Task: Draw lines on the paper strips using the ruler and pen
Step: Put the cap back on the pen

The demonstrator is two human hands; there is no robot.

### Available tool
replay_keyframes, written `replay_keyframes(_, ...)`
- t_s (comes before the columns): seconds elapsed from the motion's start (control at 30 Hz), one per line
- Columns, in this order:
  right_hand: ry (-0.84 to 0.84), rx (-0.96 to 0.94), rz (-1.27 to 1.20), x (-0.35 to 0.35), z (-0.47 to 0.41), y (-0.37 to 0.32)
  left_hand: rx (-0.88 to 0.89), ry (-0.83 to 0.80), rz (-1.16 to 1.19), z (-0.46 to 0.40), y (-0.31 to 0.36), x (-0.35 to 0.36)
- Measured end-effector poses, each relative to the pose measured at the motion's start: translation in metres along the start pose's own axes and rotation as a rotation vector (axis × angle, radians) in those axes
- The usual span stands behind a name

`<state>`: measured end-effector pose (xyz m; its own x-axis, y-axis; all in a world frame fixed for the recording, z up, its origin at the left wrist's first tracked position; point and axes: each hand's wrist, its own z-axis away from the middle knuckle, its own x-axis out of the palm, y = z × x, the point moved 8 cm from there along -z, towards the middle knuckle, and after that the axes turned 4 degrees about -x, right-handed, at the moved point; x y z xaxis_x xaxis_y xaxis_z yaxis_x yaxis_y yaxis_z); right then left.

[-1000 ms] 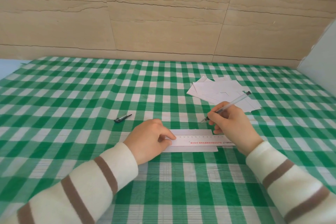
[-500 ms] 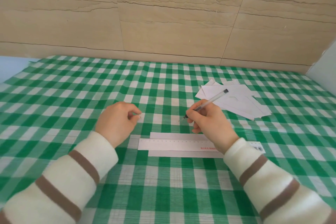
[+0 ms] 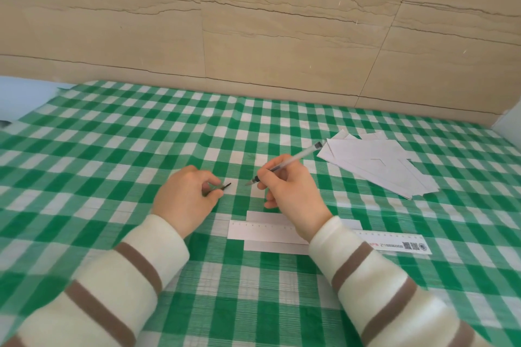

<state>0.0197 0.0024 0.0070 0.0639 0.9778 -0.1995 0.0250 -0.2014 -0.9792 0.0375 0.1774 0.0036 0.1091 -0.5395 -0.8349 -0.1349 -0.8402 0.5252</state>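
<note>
Left hand (image 3: pixel 184 200) now pinching pen cap (image 3: pixel 222 187); right hand (image 3: pixel 293 191) keeps pen (image 3: pixel 287 163).

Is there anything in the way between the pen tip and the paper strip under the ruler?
Nothing visible. The right hand holds the pen with its tip above bare tablecloth, just beyond the paper strip and ruler. The left hand pinches the pen cap off to the side.

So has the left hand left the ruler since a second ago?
Yes. The left hand has gone left and away from the ruler, to the pen cap on the tablecloth.
</note>
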Motion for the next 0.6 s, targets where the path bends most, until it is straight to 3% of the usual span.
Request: replay_keyframes(0.6, 0.046, -0.021, -0.146, -0.004, 0.002, 0.013, 0.039, 0.033, 0.127, 0.0, 0.003, 0.002)
